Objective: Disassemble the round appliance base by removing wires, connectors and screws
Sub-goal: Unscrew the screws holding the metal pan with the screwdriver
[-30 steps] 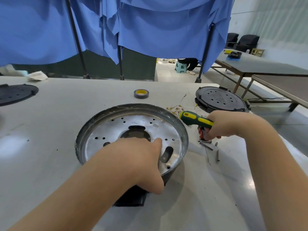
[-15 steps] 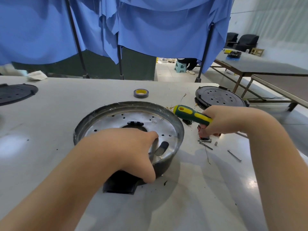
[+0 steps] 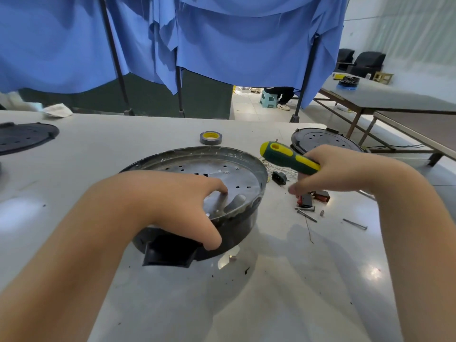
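Observation:
The round appliance base, a dark shell with a perforated metal plate inside, sits mid-table with its near side raised. My left hand grips its near rim, fingers on the plate and thumb down the outer wall above a black plastic handle block. My right hand hovers to the right of the base, closed around a green and yellow screwdriver whose shaft is hidden. Loose screws, a black socket connector, thin wires and red-black parts lie below that hand.
A grey tape roll lies behind the base. One black perforated lid rests at the back right, another at the far left. A long screw lies to the right. Blue curtains hang behind the table; more tables stand at right.
My left hand has tipped the base up and drawn it nearer. My right hand has risen with the screwdriver, uncovering the black connector and red parts beneath it.

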Available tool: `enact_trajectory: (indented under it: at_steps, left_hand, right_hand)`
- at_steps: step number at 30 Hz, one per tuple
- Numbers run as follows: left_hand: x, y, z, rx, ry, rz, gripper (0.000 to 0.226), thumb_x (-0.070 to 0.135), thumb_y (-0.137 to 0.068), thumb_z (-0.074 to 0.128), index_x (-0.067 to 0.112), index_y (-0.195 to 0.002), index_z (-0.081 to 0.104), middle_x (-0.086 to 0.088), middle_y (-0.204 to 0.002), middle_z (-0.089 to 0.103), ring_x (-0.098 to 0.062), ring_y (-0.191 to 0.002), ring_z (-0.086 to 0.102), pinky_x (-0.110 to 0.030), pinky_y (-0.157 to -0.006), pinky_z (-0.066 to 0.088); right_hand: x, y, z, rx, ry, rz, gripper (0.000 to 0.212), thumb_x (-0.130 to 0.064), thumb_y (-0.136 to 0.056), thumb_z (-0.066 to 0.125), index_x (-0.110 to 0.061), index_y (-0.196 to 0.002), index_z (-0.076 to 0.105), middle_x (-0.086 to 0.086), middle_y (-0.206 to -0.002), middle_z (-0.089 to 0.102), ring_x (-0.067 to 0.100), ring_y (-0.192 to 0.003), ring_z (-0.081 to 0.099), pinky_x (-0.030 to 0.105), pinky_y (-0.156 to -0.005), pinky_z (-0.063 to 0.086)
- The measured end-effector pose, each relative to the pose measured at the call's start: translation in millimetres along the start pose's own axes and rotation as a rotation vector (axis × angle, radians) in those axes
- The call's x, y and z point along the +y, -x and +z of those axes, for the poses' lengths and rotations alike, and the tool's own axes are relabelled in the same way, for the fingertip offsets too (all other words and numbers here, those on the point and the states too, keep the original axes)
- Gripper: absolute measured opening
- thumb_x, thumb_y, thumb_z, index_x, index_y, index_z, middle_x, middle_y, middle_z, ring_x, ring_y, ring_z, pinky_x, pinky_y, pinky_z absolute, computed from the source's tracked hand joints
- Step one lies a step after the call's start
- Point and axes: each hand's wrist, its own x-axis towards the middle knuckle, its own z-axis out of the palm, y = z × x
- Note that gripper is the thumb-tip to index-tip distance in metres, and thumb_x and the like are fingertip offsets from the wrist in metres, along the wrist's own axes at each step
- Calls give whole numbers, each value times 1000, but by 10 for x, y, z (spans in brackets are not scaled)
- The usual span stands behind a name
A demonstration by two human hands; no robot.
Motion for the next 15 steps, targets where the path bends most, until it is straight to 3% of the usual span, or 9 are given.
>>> enact_trajectory:
  at_steps: [4,10,12,15]
  left_hand:
    - [-34,-37,-7,3,15,-39,80,45,-63,69,62,-128,26,23,-97,48,-5,-78,60,-25,-52,57]
    - [-68,-156,46,23,-3,-62,83,43,-65,71,59,-132,25,18,-100,45,-3,-76,54,-15,-39,45]
    - [-82,-196,69,39,-21,-39,79,43,-66,71,55,-131,28,20,-92,44,-1,-74,51,-18,-44,43]
    - [-122,-259,90,59,-45,-3,78,41,-65,74,48,-131,34,15,-98,50,-7,-84,54,-26,-62,47]
  right_hand:
    - [-175,69,-22,108,-185,-97,26,-48,-75,74,-28,-63,62,-11,-51,59,0,-50,55,19,-54,40]
    - [-456,164,139,-170,-57,-196,18,-45,-82,68,-29,-77,61,-13,-65,69,-1,-61,65,16,-61,51]
    - [-551,171,223,-204,35,-217,16,-45,-82,68,-30,-79,62,-9,-73,70,2,-66,66,20,-65,51]
    - [-700,196,383,-204,251,-244,22,-48,-80,70,-32,-71,59,-9,-66,61,3,-58,55,22,-55,39]
